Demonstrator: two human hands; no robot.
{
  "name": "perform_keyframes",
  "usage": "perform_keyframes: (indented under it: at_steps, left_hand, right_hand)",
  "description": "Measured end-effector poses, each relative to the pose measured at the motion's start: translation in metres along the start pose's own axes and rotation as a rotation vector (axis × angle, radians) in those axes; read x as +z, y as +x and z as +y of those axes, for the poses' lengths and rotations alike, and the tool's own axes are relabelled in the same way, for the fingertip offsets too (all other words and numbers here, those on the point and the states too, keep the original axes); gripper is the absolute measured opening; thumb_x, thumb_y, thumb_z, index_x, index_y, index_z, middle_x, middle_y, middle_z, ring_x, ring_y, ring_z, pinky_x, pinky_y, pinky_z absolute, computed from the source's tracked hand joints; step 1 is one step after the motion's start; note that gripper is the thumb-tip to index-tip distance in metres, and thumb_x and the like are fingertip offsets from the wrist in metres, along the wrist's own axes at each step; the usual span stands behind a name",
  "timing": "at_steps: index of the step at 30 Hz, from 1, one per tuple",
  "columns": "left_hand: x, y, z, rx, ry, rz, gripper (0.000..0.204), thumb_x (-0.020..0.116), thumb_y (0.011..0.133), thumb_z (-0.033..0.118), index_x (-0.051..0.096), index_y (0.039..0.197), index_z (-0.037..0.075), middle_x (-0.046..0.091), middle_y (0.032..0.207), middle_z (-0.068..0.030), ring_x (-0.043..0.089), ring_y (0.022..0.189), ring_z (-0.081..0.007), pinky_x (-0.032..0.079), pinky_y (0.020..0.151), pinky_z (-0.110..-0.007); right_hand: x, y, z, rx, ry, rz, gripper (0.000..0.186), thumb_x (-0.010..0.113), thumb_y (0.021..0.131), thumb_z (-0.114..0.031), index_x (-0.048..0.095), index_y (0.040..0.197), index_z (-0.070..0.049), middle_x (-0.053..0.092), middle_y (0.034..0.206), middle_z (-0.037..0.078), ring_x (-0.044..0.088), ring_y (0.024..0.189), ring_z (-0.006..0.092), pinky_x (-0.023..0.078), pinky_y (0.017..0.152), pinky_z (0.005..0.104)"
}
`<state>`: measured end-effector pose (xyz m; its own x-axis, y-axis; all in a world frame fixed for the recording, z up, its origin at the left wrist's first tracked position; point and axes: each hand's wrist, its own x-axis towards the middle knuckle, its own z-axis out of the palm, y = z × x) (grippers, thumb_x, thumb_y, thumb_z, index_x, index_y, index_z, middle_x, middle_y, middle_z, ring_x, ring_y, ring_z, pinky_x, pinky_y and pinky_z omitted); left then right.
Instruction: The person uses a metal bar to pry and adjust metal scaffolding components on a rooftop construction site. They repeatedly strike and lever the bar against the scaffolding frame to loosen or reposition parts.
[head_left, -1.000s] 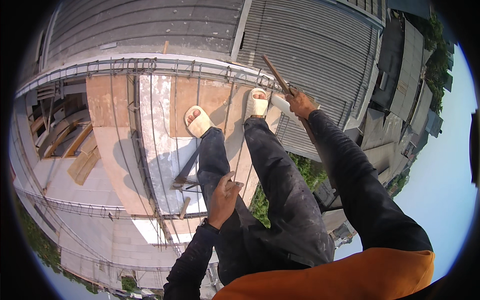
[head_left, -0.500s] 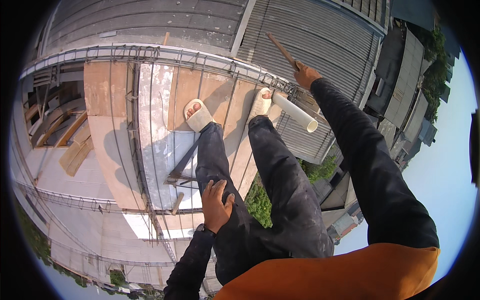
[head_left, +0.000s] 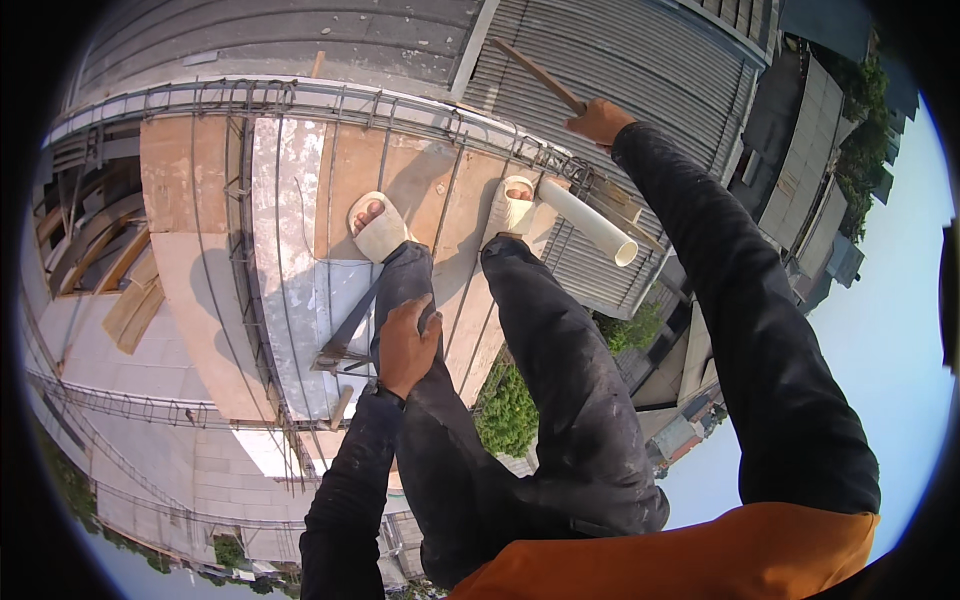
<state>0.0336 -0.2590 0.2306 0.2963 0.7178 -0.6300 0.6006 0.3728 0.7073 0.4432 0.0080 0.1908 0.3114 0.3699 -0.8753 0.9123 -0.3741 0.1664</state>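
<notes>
My right hand (head_left: 600, 122) is stretched out to the far right, closed round one end of a narrow wooden stick (head_left: 540, 73). The stick points up and left over grey corrugated roofing (head_left: 620, 60). On my left leg, around the knee, lies my left hand (head_left: 408, 350), its thumb apart from the fingers; it holds nothing that I can see. Beside that leg is a dark, flat tapered piece (head_left: 350, 330), partly hidden, whose kind I cannot make out. A cream plastic pipe (head_left: 590, 224) lies beside my right foot.
My feet, in pale sandals (head_left: 380, 235), stand on plywood boards (head_left: 345, 180) crossed by thin steel bars. Rebar cages (head_left: 243, 230) run along the left and far edges. Loose planks (head_left: 135, 310) lie at the left. Green foliage (head_left: 508, 410) shows far below, beyond the board edge.
My right hand and the stick have swung up and slightly left. My left hand has slid up the leg toward the knee. The view has shifted a little.
</notes>
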Motion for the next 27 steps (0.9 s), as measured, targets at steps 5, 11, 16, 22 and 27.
perform_keyframes:
  at_steps: [5,11,16,22,27]
  left_hand:
    - [0.075,0.148,-0.025,0.026,0.152,-0.119,0.039,0.066,0.092,0.024,0.070,0.124,0.003,0.071,0.117,-0.0217,0.067,0.109,-0.0386,0.053,0.096,-0.047]
    - [0.168,0.280,-0.044,0.041,0.129,-0.146,0.038,0.062,0.095,0.024,0.069,0.127,0.007,0.073,0.117,-0.0199,0.069,0.106,-0.0388,0.054,0.093,-0.046]
    - [0.227,0.311,-0.066,0.042,0.046,-0.077,0.038,0.062,0.094,0.022,0.068,0.128,0.007,0.074,0.110,-0.0158,0.070,0.102,-0.0368,0.054,0.090,-0.046]
    - [0.271,0.312,-0.070,0.018,-0.054,0.009,0.034,0.064,0.093,0.021,0.069,0.124,0.009,0.070,0.120,-0.0140,0.067,0.107,-0.0368,0.053,0.093,-0.047]
    - [0.287,0.323,-0.066,0.072,-0.016,0.083,0.026,0.067,0.092,0.022,0.070,0.115,0.010,0.071,0.116,-0.0124,0.068,0.104,-0.0361,0.053,0.087,-0.048]
  right_hand:
    - [0.030,0.085,-0.025,-0.079,0.047,0.065,0.041,0.065,0.088,-0.021,0.070,0.122,0.001,0.076,0.090,0.016,0.076,0.085,0.0279,0.058,0.079,0.0422]
    - [0.096,0.198,-0.031,-0.304,-0.136,0.199,0.046,0.066,0.087,-0.022,0.067,0.126,0.002,0.075,0.101,0.020,0.075,0.087,0.0318,0.059,0.081,0.0421]
    - [0.132,0.229,-0.016,-0.444,0.058,0.059,0.046,0.075,0.085,-0.029,0.069,0.122,-0.002,0.076,0.096,0.015,0.074,0.078,0.0240,0.059,0.066,0.0367]
    - [0.142,0.231,0.018,-0.469,0.298,-0.123,0.031,0.074,0.087,-0.030,0.073,0.109,-0.008,0.076,0.086,0.004,0.071,0.072,0.0101,0.049,0.049,0.0261]
    - [0.146,0.226,0.038,-0.506,0.391,-0.121,0.026,0.074,0.091,-0.031,0.073,0.103,-0.008,0.072,0.079,0.003,0.068,0.063,0.0073,0.046,0.042,0.0225]
